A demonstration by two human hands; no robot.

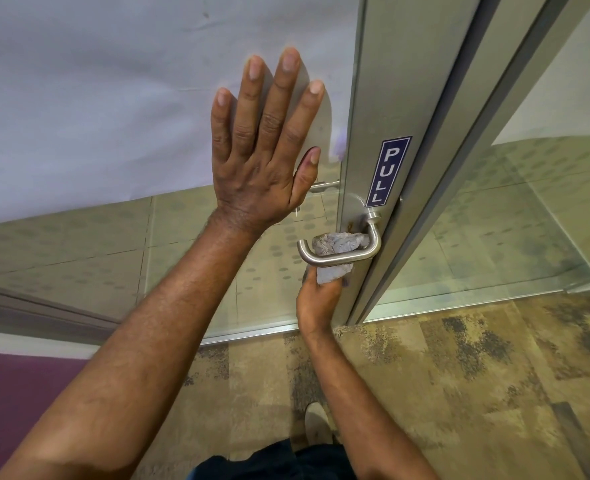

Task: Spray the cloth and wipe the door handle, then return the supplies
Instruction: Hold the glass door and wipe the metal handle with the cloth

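Note:
A steel lever door handle (342,259) juts from the metal door frame, just below a blue PULL sticker (387,171). A crumpled grey-white cloth (338,243) is bunched behind and under the lever. My right hand (316,303) reaches up from below, closed on the cloth's lower end and pressing it against the handle. Flat against the frosted glass door panel (113,98), left of the handle, rests my left hand (262,150), fingers spread and holding nothing. No spray bottle is in view.
The metal door stile (401,81) runs up beside a second glass panel (529,220) at the right. Patterned carpet (460,375) covers the floor. My shoe (316,424) stands near the door's threshold. A purple surface (16,410) lies at lower left.

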